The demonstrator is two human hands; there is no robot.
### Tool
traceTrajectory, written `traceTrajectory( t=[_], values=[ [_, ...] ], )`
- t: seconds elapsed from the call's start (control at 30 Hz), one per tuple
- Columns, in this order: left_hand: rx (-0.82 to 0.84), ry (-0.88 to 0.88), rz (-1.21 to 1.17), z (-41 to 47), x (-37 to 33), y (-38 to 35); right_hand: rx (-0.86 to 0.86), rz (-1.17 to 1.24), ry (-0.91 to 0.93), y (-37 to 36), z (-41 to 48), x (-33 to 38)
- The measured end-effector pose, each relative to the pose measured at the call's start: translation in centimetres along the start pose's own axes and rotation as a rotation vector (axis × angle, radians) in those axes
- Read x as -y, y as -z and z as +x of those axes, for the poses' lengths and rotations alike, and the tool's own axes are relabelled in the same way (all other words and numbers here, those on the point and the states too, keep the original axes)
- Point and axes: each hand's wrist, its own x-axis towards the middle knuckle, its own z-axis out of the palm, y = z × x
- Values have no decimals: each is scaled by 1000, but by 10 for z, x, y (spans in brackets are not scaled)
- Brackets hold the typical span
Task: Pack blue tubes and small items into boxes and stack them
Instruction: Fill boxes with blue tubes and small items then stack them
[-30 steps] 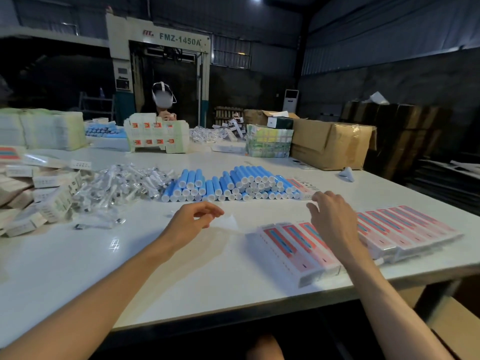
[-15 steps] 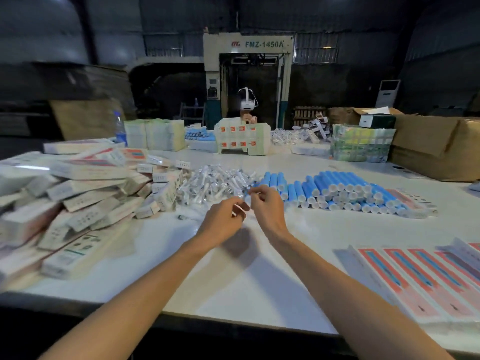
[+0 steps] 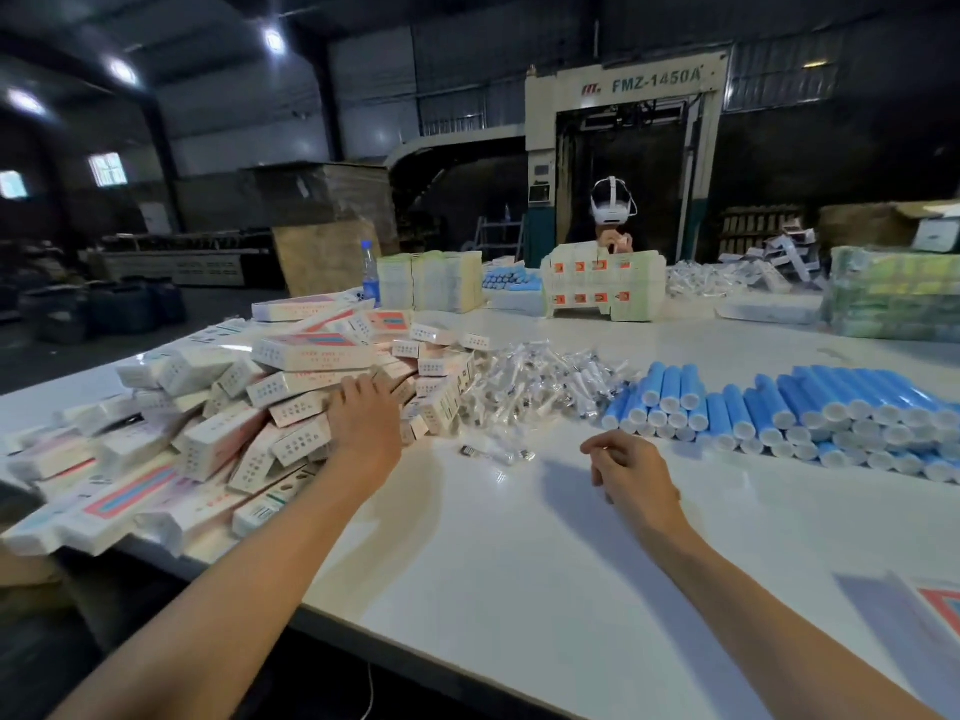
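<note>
A heap of small white and pink boxes (image 3: 234, 407) covers the table's left side. My left hand (image 3: 363, 423) rests on the heap's right edge, fingers spread over the boxes. Blue tubes with white caps (image 3: 789, 413) lie in stacked rows at the right. Between them sits a pile of small clear-wrapped items (image 3: 540, 381), and two loose ones (image 3: 498, 453) lie nearer to me. My right hand (image 3: 628, 470) hovers low over the white table (image 3: 519, 563), palm down and fingers curled. Whether it holds anything is hidden.
Flat pink and blue cartons (image 3: 940, 605) show at the right edge. Across the table a person with a headset (image 3: 613, 210) works behind stacked boxes (image 3: 602, 293). A water bottle (image 3: 370, 272) and a green wrapped bundle (image 3: 893, 298) stand at the back.
My view has swung left. The hands have parted from in front of the small items: the left went onto the box heap, the right drew back toward me.
</note>
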Motion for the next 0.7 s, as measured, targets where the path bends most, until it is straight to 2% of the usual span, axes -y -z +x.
traceTrajectory(
  t=[0.13, 0.23, 0.53, 0.7],
  values=[
    [85, -51, 195, 3, 3, -4, 10, -18, 15, 1, -3, 5],
    [76, -97, 246, 1, 0, 0, 11, -17, 22, 3, -7, 9],
    [-62, -102, 101, -9, -11, 7, 30, -9, 25, 5, -12, 16],
    [-29, -50, -55, -10, -10, 13, 42, -18, 39, 6, -15, 16]
  ],
)
